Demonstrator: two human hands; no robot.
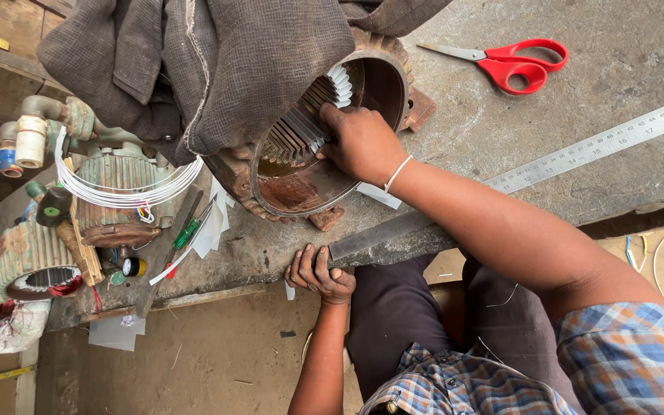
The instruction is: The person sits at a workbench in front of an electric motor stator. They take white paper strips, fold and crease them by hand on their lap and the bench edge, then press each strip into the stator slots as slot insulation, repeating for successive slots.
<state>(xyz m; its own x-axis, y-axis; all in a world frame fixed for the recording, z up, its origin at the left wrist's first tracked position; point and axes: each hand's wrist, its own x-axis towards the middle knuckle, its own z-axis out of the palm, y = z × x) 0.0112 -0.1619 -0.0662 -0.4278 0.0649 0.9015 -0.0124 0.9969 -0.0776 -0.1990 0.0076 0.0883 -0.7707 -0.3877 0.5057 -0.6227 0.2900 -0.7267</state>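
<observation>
A rusty motor stator housing lies on its side on the concrete bench, with white paper liners sticking out of its slots. My right hand reaches into the bore, and its fingertips pinch a white liner against the slots. My left hand sits at the bench's front edge, its fingers curled over the end of a flat metal bar. The bar lies along that edge, under my right forearm.
A brown cloth drapes over the housing's far side. Red scissors and a steel ruler lie to the right. At left are a motor with white wire loops, a green screwdriver, paper pieces and another stator.
</observation>
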